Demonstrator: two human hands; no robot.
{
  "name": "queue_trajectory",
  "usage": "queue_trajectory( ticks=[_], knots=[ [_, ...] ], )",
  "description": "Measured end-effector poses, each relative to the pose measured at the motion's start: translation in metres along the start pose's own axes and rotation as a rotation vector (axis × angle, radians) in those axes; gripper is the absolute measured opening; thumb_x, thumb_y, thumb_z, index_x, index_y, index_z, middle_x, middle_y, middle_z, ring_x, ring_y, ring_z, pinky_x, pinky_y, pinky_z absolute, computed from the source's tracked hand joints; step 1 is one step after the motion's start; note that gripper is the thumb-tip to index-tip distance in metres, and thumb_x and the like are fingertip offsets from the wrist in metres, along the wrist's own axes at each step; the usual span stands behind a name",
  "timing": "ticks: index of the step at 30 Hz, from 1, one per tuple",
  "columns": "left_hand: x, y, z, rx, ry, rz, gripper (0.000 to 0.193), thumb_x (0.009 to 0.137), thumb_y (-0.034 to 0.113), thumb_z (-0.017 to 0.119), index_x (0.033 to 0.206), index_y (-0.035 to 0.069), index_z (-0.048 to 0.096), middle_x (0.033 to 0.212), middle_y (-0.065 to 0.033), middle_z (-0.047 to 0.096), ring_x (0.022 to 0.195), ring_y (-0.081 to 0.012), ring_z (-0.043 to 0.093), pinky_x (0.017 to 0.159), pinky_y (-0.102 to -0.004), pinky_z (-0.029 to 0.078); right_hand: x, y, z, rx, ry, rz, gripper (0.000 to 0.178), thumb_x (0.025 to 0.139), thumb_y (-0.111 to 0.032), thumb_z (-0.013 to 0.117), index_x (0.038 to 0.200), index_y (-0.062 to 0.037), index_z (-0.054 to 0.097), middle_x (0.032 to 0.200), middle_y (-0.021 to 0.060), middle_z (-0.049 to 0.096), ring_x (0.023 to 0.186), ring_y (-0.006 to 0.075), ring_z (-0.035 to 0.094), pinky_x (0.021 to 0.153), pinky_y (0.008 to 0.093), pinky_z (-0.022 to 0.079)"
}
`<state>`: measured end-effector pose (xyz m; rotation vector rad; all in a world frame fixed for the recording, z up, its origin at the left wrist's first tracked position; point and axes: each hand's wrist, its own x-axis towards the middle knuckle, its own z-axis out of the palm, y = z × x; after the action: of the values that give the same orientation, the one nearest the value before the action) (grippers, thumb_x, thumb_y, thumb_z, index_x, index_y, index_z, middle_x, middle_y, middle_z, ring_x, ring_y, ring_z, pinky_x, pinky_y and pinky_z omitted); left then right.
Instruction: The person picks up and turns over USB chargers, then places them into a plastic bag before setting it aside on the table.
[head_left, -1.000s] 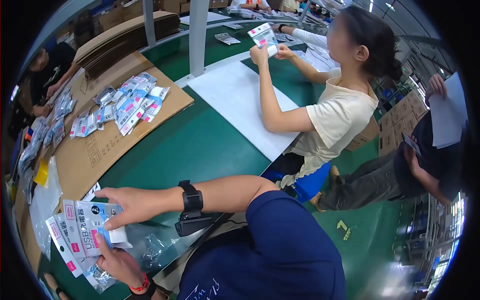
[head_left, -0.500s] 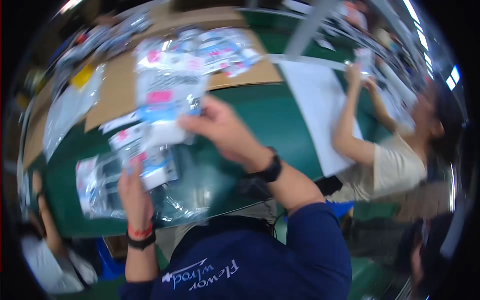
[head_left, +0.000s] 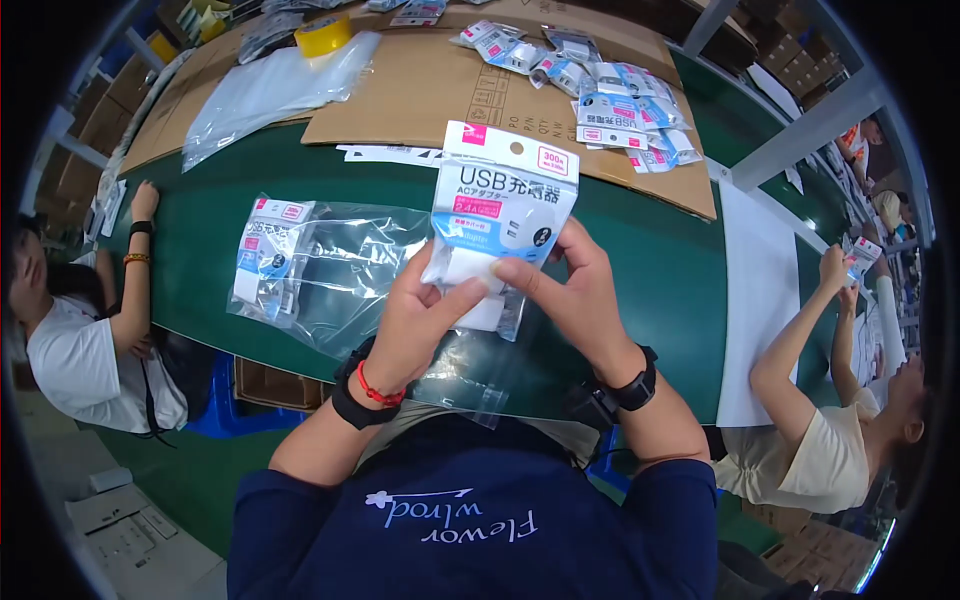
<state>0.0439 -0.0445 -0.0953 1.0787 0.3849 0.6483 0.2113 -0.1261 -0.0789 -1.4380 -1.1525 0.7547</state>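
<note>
Grasping the carded charger pack (head_left: 503,205), header upward over the green worktable (head_left: 650,240), with the left hand (head_left: 412,325) at seven o'clock and the right hand (head_left: 585,300) near five, pressing thumbs across the bulky lower end; apparently pinching a second white block (head_left: 482,316) just below, too. Best to press hard casing rather than film, square the layers and avoid creasing the header. From the pack, at eight to nine o'clock: a clear plastic bag (head_left: 360,265), seemingly with packs inside, and loose film beneath the left hand, likely to snag. At one to two: heaped packs (head_left: 610,110) on cardboard (head_left: 420,115).
</note>
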Motion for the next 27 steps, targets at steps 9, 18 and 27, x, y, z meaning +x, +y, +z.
queue_trajectory(
  ticks=[9,18,27],
  knots=[
    [-0.005,0.008,-0.009,-0.027,-0.029,-0.019,0.053,0.087,0.001,0.065,0.135,0.001,0.042,0.123,-0.0108,0.057,0.111,-0.0168,0.057,0.093,-0.0324,0.048,0.001,-0.015,-0.012,0.598,-0.121,0.113,0.030,0.092,-0.013,0.062,0.118,0.0025,0.060,0.110,0.0070,0.065,0.099,0.0119,0.059,0.086,0.0271,0.047],
    [-0.027,0.043,-0.015,-0.454,0.082,-0.239,0.052,0.094,0.029,0.055,0.133,-0.003,0.042,0.128,-0.0196,0.052,0.119,-0.0276,0.053,0.100,-0.0424,0.044,-0.004,-0.027,0.002,-0.236,-0.006,-0.614,0.029,0.086,-0.004,0.060,0.115,-0.0009,0.064,0.112,0.0092,0.067,0.108,0.0253,0.062,0.095,0.0385,0.048],
    [-0.033,0.036,-0.049,-0.534,0.016,-0.277,0.050,0.089,0.003,0.046,0.138,0.000,0.036,0.127,-0.0201,0.053,0.111,-0.0295,0.059,0.094,-0.0432,0.051,-0.020,-0.036,0.022,-0.600,-0.440,-0.991,0.043,0.079,-0.002,0.059,0.121,-0.0048,0.059,0.127,0.0145,0.056,0.122,0.0298,0.052,0.106,0.0465,0.039]
  ],
)
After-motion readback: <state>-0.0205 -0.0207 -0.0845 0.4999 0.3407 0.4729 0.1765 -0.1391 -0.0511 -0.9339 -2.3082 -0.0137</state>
